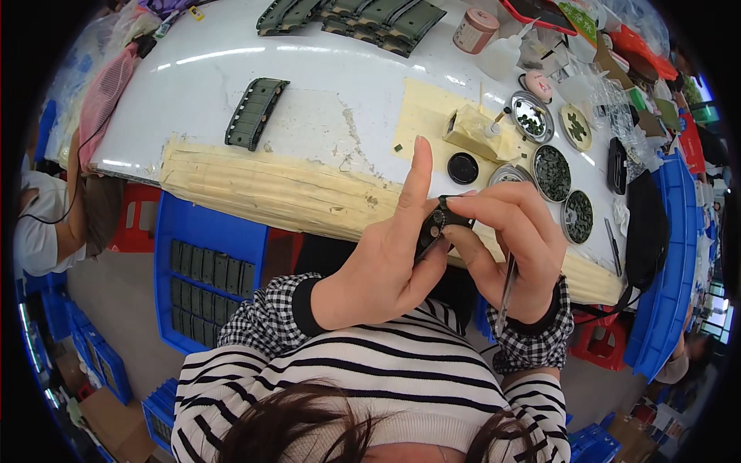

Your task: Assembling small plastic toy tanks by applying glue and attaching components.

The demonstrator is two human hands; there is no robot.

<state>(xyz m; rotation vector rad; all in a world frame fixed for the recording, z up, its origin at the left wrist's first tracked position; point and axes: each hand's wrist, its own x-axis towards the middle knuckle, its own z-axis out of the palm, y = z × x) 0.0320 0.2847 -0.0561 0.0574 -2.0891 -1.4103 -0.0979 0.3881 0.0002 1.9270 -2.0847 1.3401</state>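
My left hand (378, 266) grips a small dark green moulded part (434, 228) between thumb and fingers, its index finger pointing up and away. Thumb and index finger of my right hand (521, 235) pinch the other side of that part. A slim metal tool (506, 293), perhaps tweezers, is tucked in the right palm and points down toward me. Most of the part is covered by my fingers. On the table beyond the left hand lies a curved dark green panel (257, 113). Round tins of tiny green pieces (552, 173) stand beyond the right hand.
Yellow tape lines the table's front edge (270, 181). A taped block with a small bottle (486, 131) and a black lid (463, 167) stand ahead. More curved panels (378, 23) lie at the back. A blue crate (208, 270) of green parts is lower left. Another person (58, 208) sits left.
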